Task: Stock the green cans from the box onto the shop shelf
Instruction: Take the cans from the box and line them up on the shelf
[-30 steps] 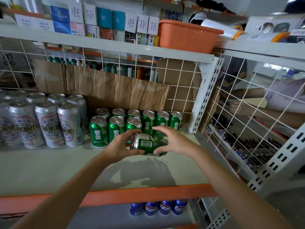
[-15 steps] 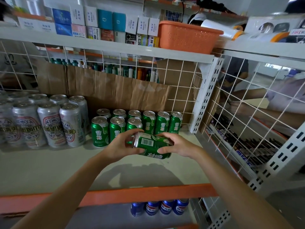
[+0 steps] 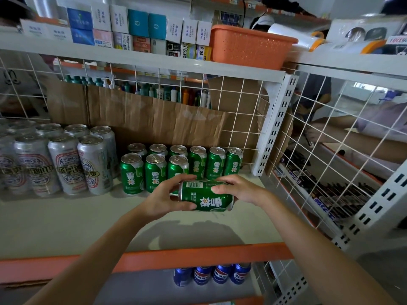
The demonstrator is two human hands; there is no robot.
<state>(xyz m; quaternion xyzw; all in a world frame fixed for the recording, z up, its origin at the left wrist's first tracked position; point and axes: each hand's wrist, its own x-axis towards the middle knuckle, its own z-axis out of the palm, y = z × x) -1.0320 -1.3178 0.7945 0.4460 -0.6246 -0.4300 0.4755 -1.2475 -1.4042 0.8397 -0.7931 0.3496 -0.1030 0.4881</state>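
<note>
A green can [image 3: 206, 198] lies on its side in the air above the pale shelf [image 3: 66, 223], barcode up. My left hand [image 3: 167, 195] grips its left end, fingers over the top and thumb below. My right hand [image 3: 237, 188] holds its right end from above. Just behind the can, several green cans [image 3: 154, 170] stand upright in two rows on the shelf. The box is out of view.
Tall silver cans [image 3: 66, 164] stand left of the green ones. Cardboard [image 3: 154, 119] lines the wire back panel. A white wire side panel [image 3: 330, 150] closes the right. An orange basket [image 3: 251, 46] sits on the upper shelf. Blue cans [image 3: 211, 275] stand below.
Both hands have turned the sideways can slightly, so its label now faces me, and shifted it a little to the right. The standing cans have not moved.
</note>
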